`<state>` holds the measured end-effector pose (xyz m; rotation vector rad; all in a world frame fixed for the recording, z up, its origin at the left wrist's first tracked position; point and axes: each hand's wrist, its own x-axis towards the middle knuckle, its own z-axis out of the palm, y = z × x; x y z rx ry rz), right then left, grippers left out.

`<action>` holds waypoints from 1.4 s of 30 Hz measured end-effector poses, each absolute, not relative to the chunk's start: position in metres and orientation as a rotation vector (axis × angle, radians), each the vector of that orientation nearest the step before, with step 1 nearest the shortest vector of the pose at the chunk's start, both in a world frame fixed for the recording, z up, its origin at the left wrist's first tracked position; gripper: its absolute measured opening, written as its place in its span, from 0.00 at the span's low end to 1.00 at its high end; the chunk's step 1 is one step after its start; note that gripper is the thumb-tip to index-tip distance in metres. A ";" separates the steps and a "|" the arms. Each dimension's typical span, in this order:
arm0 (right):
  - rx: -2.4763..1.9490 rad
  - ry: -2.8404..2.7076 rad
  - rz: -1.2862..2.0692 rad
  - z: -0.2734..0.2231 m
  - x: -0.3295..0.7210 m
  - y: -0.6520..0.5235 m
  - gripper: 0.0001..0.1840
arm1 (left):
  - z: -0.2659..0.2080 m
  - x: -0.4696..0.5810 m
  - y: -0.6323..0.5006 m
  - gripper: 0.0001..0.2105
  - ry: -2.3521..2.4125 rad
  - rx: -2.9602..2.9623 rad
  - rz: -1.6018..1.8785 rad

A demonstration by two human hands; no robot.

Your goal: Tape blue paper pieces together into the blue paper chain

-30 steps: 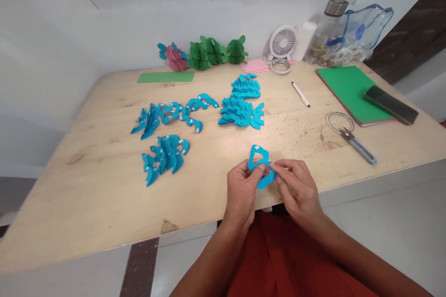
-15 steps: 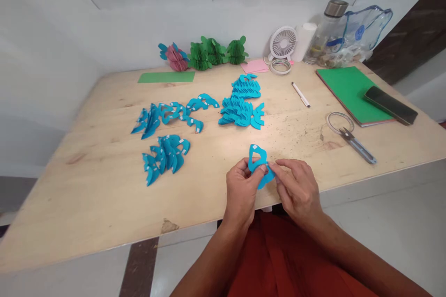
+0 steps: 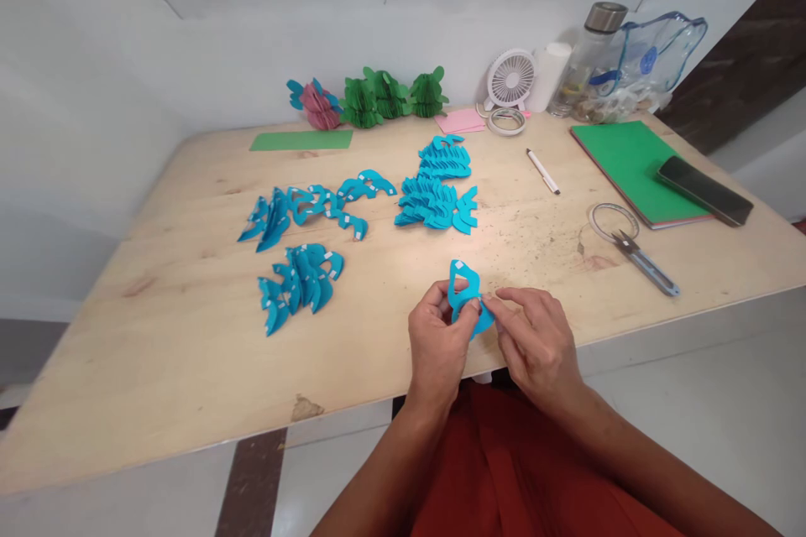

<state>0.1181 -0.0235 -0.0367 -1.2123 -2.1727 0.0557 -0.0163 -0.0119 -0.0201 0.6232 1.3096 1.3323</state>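
A blue paper cutout with a curved outline and an open hole is held up near the table's front edge. A small white square is stuck at its top. My left hand is closed on its left and lower part, thumb on the front. My right hand pinches at the cutout's right edge with thumb and index finger; the fingertips partly hide that spot. Beyond the hands lies a folded stack of blue cutouts. To the left are blue cutouts with white squares.
Snips lie against a tape roll on the right. Behind them are a marker, a green folder and a phone. Green paper figures, a small fan and a bottle line the wall.
The cutout has tilted slightly and shifted a little left in my fingers. Both hands stay almost in place, and the things on the table have not moved.
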 end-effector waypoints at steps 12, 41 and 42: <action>-1.240 -2.120 0.152 -0.035 0.119 -0.021 0.21 | -0.018 -0.017 -0.011 0.11 1.357 0.723 1.293; -1.380 -1.418 1.378 -0.015 0.110 0.009 0.12 | -0.023 -0.024 -0.013 0.10 1.259 0.959 1.218; -1.378 -1.408 1.393 -0.015 0.111 0.009 0.11 | -0.023 -0.024 -0.013 0.10 1.255 0.971 1.209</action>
